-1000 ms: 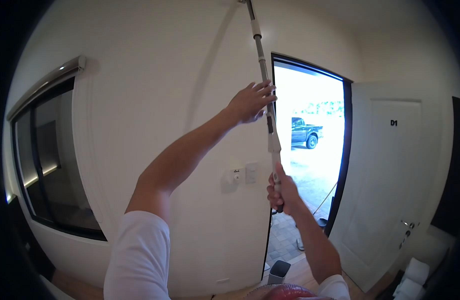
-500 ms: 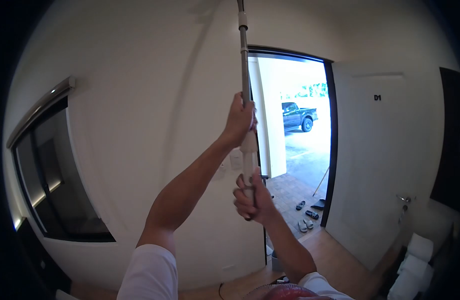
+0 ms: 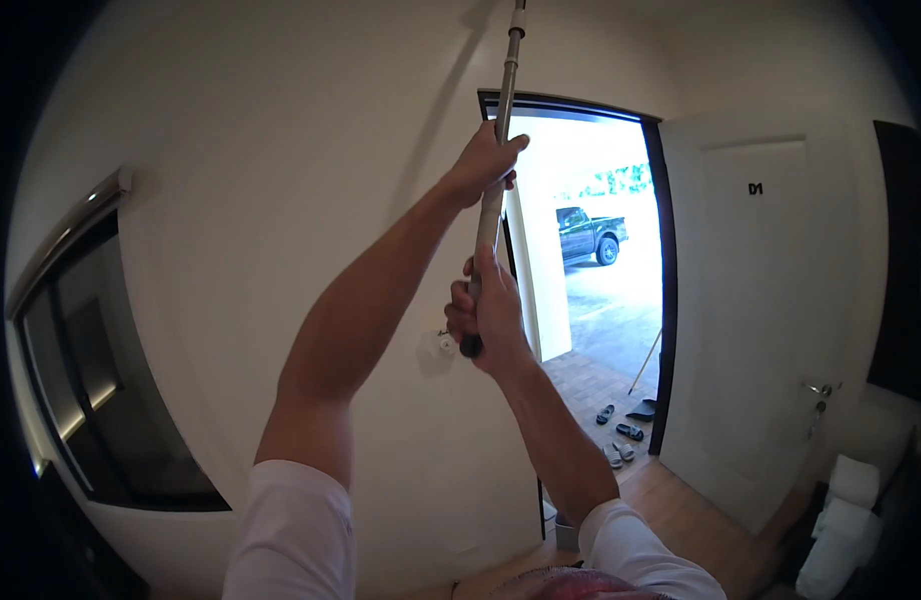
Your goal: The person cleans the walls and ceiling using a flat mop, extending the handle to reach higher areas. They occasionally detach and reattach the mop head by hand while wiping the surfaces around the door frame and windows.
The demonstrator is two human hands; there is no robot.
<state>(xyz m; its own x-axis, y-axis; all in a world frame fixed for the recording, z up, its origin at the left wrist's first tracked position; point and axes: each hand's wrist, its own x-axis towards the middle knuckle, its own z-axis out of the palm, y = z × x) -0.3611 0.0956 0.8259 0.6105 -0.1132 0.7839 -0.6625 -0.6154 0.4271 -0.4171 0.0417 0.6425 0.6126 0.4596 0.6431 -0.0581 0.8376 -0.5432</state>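
Observation:
A long grey telescopic pole (image 3: 506, 97) runs up past the top edge of the view, tilted slightly to the right, so its far end is out of sight. My left hand (image 3: 483, 163) is wrapped round the pole's middle, in front of the door frame's upper left corner. Lower down, my right hand (image 3: 493, 308) grips the pole near its dark bottom end. Behind the pole is the pale wall (image 3: 380, 130), with the pole's shadow on it.
An open doorway (image 3: 665, 280) shows a dark pickup (image 3: 590, 236) and footwear (image 3: 629, 431) outside. The white door (image 3: 755, 330) marked D1 stands open at the right. A window (image 3: 120, 380) is at the left. White bundles (image 3: 840, 525) lie lower right.
Both hands have moved up with the pole. The pole now leans to the right, its lower end further left and higher. The view has shifted slightly.

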